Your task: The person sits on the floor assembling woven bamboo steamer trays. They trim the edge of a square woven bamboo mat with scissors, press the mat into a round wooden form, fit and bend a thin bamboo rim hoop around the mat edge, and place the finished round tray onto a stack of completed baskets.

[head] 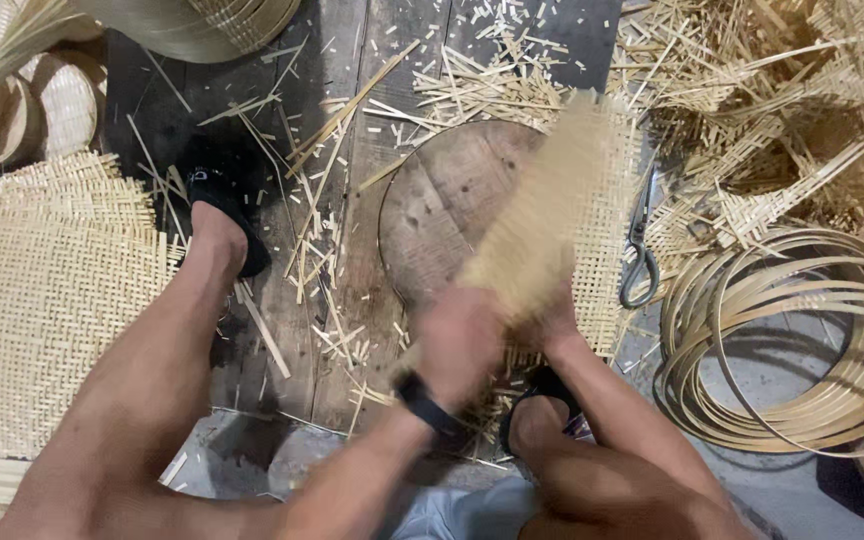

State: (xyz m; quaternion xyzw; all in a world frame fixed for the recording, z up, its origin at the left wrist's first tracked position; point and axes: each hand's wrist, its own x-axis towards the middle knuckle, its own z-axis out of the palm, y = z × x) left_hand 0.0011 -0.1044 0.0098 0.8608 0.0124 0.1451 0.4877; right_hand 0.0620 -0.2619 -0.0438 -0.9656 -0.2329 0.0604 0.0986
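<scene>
Both hands grip the near edge of a woven mat (562,200) over a round board (442,210): left hand (457,340) closed, blurred; right hand (552,325) curled beneath, partly hidden.

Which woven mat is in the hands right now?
The blurred woven mat over the round wooden board, gripped by both hands; the large one lies flat, untouched, at the left.

- You look down on a dark plank floor (352,60) strewn with pale bamboo offcuts (472,85).
- At your right, grey concrete (802,490) carries coiled bamboo hoops (802,340).
- At your left lie flat woven mats (42,300).
</scene>
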